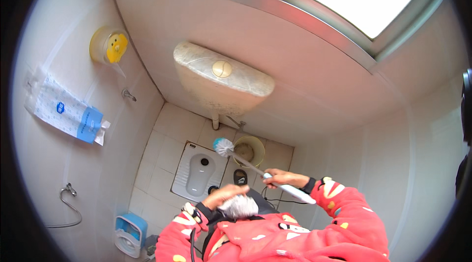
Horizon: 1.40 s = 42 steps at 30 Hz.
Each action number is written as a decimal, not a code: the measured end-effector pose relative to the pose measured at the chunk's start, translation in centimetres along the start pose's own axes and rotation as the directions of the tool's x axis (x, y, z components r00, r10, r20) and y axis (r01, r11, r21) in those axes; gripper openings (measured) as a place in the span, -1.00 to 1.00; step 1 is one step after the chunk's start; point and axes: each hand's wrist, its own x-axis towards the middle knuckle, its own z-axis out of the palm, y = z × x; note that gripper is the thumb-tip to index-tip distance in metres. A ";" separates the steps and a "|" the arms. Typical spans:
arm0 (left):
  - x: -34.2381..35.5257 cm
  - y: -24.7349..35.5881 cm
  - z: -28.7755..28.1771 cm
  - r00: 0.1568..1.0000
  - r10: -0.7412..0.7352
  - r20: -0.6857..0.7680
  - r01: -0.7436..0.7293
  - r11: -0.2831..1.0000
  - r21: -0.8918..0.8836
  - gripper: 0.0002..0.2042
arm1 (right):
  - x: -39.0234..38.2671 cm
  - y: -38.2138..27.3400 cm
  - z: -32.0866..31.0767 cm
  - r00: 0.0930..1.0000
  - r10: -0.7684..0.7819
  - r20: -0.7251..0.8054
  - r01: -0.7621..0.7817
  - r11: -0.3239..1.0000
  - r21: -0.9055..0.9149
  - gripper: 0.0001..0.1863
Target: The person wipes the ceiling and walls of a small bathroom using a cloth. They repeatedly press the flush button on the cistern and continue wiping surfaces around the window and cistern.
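A toilet brush (250,164) with a white and light-blue bristle head, grey shaft and white handle is gripped in my right hand (285,178). Its head hangs between the squat toilet (178,178) and a yellowish bucket (261,150). My left hand (229,195) has its fingers stretched out, just over a crumpled whitish bundle (240,207) near my lap; whether they touch I cannot tell. Both arms wear red patterned sleeves.
A stained cistern (223,84) hangs on the far wall under a window. On the left wall are a yellow-fronted paper holder (109,45), a tissue pack (69,109) and taps. A blue-and-white container (130,235) stands lower left. A dark slipper (240,177) lies by the bucket.
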 end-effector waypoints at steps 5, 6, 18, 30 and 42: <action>-3.6 7.3 -3.9 0.973 0.083 -0.217 -0.189 0.823 -0.535 -0.61 | -9.9 3.6 1.3 0.999 -0.028 -0.029 0.035 0.961 0.273 -0.17; -4.6 9.2 -4.7 0.978 0.184 -0.099 -0.205 0.751 -0.627 -0.60 | -11.5 4.5 1.9 0.996 -0.041 -0.076 0.065 0.934 0.352 -0.22; -4.4 32.8 -9.1 0.207 0.785 -0.584 -0.827 0.459 0.324 -0.61 | -15.0 12.2 -0.9 0.911 -0.308 -0.275 0.406 0.545 0.733 -0.43; 11.8 32.6 -6.3 -0.088 0.996 0.016 0.514 0.031 0.857 -0.70 | -15.6 15.8 -3.0 0.835 -0.268 -0.481 0.550 0.444 0.707 -0.49; 13.8 17.7 4.1 0.500 0.848 0.179 -0.231 -0.068 0.970 -0.73 | -11.4 7.8 -9.4 0.877 -0.276 -0.393 0.480 0.517 0.709 -0.36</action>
